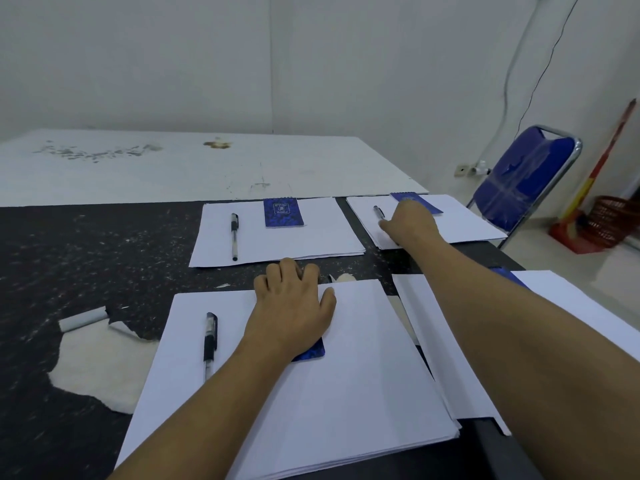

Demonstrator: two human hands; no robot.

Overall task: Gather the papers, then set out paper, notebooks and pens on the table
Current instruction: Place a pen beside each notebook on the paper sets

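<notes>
Several white paper stacks lie on the black table (69, 254). My left hand (291, 306) rests palm down on the near left stack (346, 375), covering most of a blue notebook (311, 353); a black pen (210, 337) lies to its left. The far left stack (311, 240) carries a pen (234, 235) and a blue notebook (283, 212). My right hand (410, 221) reaches over the far right stack (464, 223) and holds the near end of a pen (379, 212), beside a blue notebook (420, 200). My right forearm crosses the near right stack (433, 341).
A blue folding chair (523, 181) stands past the table's right end, with a red basket (609, 220) on the floor behind it. A white board (173, 168) covers the table's far half. The black covering is torn at the near left (100, 368).
</notes>
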